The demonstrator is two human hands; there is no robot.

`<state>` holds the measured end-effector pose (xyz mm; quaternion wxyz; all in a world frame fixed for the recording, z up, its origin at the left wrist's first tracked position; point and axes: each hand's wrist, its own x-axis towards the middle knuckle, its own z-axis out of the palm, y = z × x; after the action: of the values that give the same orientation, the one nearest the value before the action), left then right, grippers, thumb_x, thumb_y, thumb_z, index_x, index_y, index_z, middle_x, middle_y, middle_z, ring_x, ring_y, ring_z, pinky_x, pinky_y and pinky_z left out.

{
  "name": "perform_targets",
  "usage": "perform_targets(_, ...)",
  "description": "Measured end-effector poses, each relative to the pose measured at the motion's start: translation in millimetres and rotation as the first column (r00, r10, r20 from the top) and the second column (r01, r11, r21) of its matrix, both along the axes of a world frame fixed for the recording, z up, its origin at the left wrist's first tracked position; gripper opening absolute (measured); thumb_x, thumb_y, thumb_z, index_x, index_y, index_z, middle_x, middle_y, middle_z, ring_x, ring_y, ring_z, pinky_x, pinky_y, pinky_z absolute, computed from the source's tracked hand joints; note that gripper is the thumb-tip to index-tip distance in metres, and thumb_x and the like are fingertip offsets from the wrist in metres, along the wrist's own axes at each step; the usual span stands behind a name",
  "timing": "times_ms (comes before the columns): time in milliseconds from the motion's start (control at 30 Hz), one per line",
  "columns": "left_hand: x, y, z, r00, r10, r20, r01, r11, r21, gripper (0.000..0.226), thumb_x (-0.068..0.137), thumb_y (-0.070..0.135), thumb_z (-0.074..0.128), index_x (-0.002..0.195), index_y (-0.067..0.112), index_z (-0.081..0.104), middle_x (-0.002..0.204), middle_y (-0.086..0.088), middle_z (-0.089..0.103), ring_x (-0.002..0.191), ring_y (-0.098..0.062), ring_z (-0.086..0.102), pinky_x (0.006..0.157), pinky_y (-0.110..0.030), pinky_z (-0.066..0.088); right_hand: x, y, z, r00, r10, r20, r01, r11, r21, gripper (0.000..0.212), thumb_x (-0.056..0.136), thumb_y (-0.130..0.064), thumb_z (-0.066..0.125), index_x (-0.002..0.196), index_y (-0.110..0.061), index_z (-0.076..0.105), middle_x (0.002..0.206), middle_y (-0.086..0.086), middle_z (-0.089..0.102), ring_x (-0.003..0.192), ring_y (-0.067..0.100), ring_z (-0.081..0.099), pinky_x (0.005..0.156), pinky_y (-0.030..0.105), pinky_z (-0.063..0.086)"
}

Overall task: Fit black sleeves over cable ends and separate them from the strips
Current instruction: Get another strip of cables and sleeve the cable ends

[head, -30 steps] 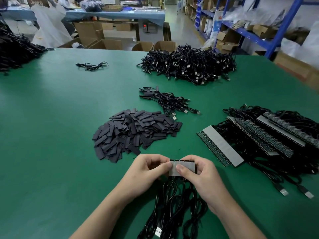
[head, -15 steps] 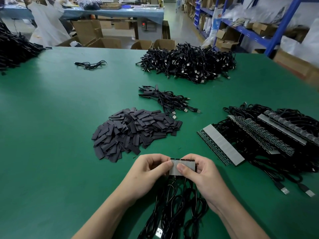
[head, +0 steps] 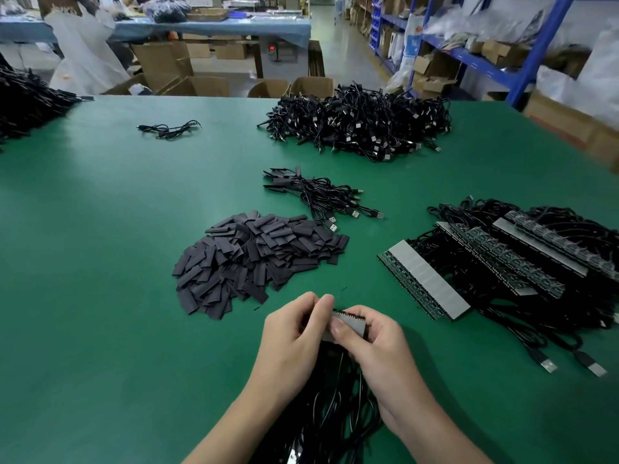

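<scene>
Both hands hold one short grey strip (head: 350, 324) of cable ends just above the green table. My left hand (head: 294, 333) pinches its left end, fingers curled and turned inward. My right hand (head: 375, 343) grips the rest, thumb pressed on the grey face. Black cables (head: 335, 406) hang from the strip down between my wrists. A heap of flat black sleeves (head: 254, 259) lies just beyond my hands, to the left.
Longer strips with attached cables (head: 502, 262) are stacked at the right. A small bundle of sleeved cables (head: 321, 192) lies mid-table, a big cable pile (head: 361, 122) behind it, another pile (head: 26, 102) at far left. Cartons and blue shelving stand beyond the table edge.
My left hand has rolled inward at the strip's left end, bending that end away from the part my right hand grips. Less of the grey strip shows now.
</scene>
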<state>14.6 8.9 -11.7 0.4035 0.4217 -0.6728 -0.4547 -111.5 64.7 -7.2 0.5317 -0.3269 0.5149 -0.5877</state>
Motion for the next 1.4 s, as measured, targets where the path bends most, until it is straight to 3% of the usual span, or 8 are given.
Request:
perform_targets(167,6,-5,-4,0.994,-0.102,-0.028,0.103,0.994,0.048,0.051,0.098,0.056,0.047,0.068,0.018,0.061,0.060,0.004,0.056,0.057,-0.010,0.050,0.055,-0.027,0.043,5,2,3,0.998,-0.025,0.061,0.022,0.999,0.049,0.012,0.095,-0.012,0.070,0.099,0.000,0.072,0.096,0.022,0.077,0.084,0.030,0.072,0.082,0.043,0.058)
perform_targets(267,9,-6,-3,0.981,-0.184,-0.065,0.190,0.976,0.103,0.050,0.102,0.054,0.045,0.070,0.020,0.063,0.057,-0.001,0.062,0.052,-0.014,0.054,0.052,-0.026,0.042,3,4,7,0.997,0.015,0.081,-0.020,0.998,0.059,0.011,0.090,-0.019,0.074,0.090,-0.008,0.075,0.085,0.016,0.075,0.072,0.022,0.065,0.069,0.034,0.057)
perform_targets(433,7,-4,-5,0.969,-0.198,-0.148,0.220,0.963,0.154,0.056,0.104,0.054,0.043,0.080,0.008,0.065,0.058,-0.007,0.062,0.052,-0.020,0.054,0.053,-0.029,0.042,1,4,10,0.990,0.083,0.116,-0.088,0.995,0.040,0.010,0.083,-0.028,0.075,0.082,-0.018,0.078,0.080,0.010,0.072,0.070,0.020,0.065,0.067,0.034,0.056)
perform_targets(567,7,-3,-4,0.975,-0.174,-0.135,0.192,0.972,0.136,0.052,0.105,0.049,0.042,0.076,0.012,0.063,0.057,-0.005,0.062,0.050,-0.017,0.054,0.051,-0.027,0.042,2,4,10,0.987,0.081,0.136,-0.085,0.996,0.023,0.012,0.082,-0.025,0.076,0.083,-0.014,0.076,0.079,0.010,0.071,0.067,0.018,0.064,0.063,0.028,0.056)
perform_targets(1100,9,0,0,0.979,-0.162,-0.125,0.177,0.978,0.114,0.061,0.104,0.048,0.041,0.080,-0.007,0.053,0.060,-0.007,0.054,0.056,-0.017,0.047,0.054,-0.032,0.037,0,3,6,0.973,0.122,0.197,-0.127,0.992,0.013,0.012,0.081,-0.026,0.082,0.083,-0.015,0.077,0.080,0.013,0.070,0.067,0.019,0.065,0.062,0.027,0.056)
perform_targets(1267,8,1,8,0.980,-0.150,-0.133,0.168,0.977,0.133,0.065,0.103,0.047,0.041,0.074,-0.010,0.045,0.063,-0.023,0.044,0.061,-0.022,0.040,0.057,-0.045,0.034,0,1,5,0.967,0.129,0.220,-0.135,0.991,0.009,0.019,0.075,-0.032,0.084,0.083,-0.016,0.077,0.083,0.013,0.071,0.075,0.019,0.068,0.070,0.028,0.057)
perform_targets(1400,5,1,7,0.987,-0.093,-0.133,0.110,0.986,0.126,0.068,0.100,0.052,0.046,0.075,-0.011,0.050,0.065,-0.011,0.042,0.063,-0.020,0.036,0.058,-0.044,0.031,0,1,5,0.966,0.138,0.218,-0.144,0.989,0.014,0.013,0.084,-0.028,0.081,0.087,-0.016,0.077,0.086,0.012,0.073,0.077,0.019,0.070,0.070,0.028,0.058)
